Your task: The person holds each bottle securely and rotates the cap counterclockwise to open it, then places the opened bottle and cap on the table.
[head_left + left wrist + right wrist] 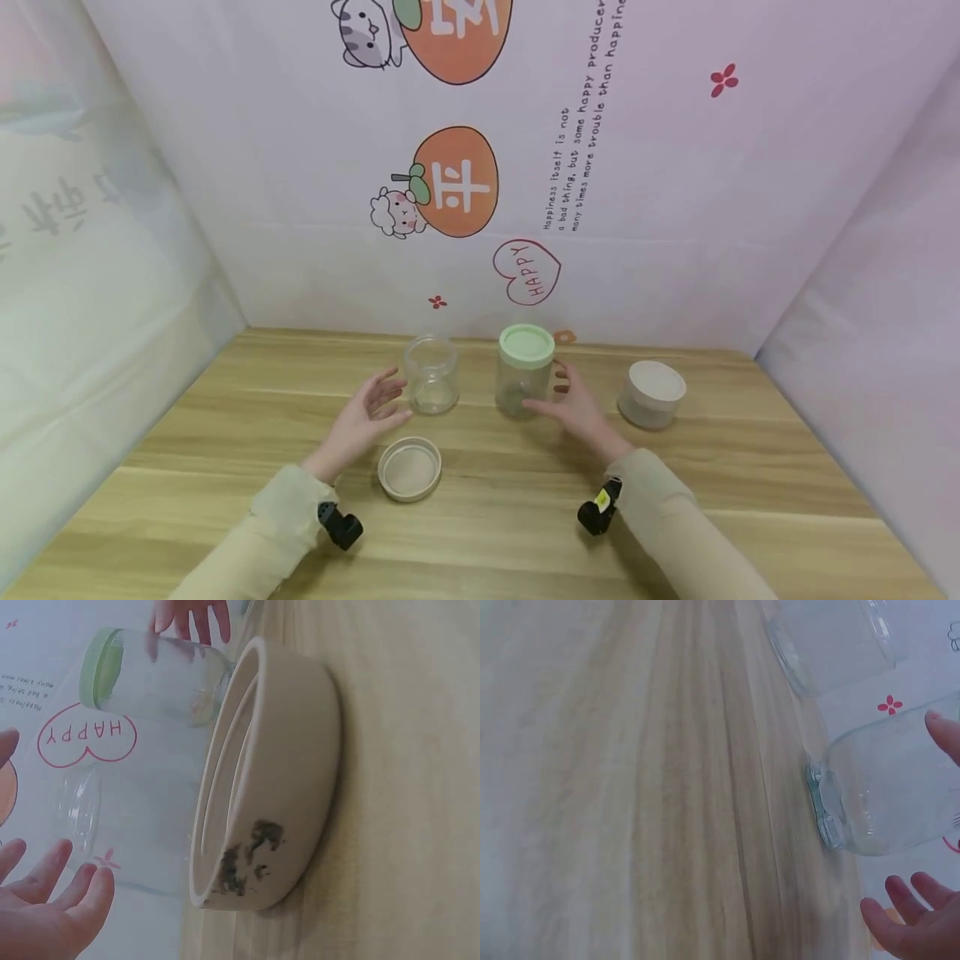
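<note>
My left hand is spread beside a clear glass jar without a lid, with its fingertips close to the jar's left side. Relaxed fingers show apart from that jar in the left wrist view. On the other side, my right hand curves loosely about a second glass jar, topped with a pale green lid. A gap shows between its fingers and the glass in the right wrist view. Both jars stand upright on the table.
A round beige lid lies hollow side up in front of the open jar; dark smudges mark its side in the left wrist view. To the right stands a low jar with a whitish lid. A printed cloth hangs behind the wooden table.
</note>
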Motion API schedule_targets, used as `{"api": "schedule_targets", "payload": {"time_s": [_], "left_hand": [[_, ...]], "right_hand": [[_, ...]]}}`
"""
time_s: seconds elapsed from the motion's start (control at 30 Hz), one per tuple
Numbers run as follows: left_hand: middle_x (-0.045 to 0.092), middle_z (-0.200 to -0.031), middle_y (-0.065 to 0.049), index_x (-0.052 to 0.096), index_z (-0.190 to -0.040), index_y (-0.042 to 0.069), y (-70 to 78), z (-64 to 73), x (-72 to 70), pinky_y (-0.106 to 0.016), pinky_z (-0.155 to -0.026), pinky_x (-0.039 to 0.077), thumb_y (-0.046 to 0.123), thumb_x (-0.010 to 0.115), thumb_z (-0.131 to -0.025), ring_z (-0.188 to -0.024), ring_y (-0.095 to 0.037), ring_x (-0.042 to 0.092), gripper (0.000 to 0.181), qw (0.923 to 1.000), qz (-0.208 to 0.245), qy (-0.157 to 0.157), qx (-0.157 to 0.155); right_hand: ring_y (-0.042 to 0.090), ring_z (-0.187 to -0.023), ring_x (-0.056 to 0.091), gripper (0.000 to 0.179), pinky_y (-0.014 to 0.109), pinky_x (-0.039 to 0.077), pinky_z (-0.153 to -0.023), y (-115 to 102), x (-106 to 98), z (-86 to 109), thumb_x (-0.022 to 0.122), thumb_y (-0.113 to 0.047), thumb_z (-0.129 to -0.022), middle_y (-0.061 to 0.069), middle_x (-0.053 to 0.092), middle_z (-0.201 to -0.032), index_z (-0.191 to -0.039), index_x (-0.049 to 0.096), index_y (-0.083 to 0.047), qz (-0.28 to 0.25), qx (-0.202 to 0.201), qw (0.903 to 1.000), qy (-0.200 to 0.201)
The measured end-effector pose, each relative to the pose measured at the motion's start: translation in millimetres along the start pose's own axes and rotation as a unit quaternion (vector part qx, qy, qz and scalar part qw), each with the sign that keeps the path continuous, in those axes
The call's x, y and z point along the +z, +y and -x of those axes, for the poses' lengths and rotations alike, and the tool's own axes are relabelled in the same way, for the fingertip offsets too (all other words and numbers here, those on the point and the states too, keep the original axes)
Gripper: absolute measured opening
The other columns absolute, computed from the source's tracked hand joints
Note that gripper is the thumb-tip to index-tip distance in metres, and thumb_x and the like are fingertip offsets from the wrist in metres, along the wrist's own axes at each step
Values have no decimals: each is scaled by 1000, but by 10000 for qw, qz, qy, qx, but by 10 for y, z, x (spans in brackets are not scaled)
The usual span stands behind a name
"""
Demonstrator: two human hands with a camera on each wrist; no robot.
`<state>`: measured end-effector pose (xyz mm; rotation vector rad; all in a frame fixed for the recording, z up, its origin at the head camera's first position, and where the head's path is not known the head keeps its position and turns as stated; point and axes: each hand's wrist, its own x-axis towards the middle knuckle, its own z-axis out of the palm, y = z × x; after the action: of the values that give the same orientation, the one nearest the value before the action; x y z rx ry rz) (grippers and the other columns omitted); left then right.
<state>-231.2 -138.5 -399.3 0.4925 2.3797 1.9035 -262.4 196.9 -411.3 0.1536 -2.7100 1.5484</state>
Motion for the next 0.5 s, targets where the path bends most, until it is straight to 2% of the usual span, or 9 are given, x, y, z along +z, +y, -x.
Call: {"api": "schedule_targets", "payload": {"time_s": [0.13, 0.27, 0.5], "left_hand": [[36, -145, -27, 26, -145, 1, 15, 76, 17, -50, -110, 33, 3, 66, -85, -135, -42, 33, 72, 9998, -26, 133, 164], [37, -144, -26, 29, -143, 1, 21, 171, 20, -50, -109, 35, 2, 65, -85, -134, -43, 34, 68, 9988, -153, 330, 329], [37, -144, -24, 31, -142, -2, 16, 344, 13, -50, -107, 36, -3, 65, -84, -133, -42, 36, 67, 9976, -161, 586, 323]], "right_hand": [[44, -126, 39, 102, 58, 39, -101, 40, 26, -99, 81, -26, -73, 24, 30, -145, -150, 16, -11, -314, -127, 9994, 69], [44, -128, 37, 105, 59, 35, -104, 98, 66, -187, 83, -24, -72, 24, 29, -147, -150, 14, -12, -367, -265, 9990, 51], [44, -135, 30, 106, 63, 24, -109, 117, 147, -236, 83, -20, -70, 20, 27, -150, -149, 14, -13, -511, -378, 9977, -232]]}}
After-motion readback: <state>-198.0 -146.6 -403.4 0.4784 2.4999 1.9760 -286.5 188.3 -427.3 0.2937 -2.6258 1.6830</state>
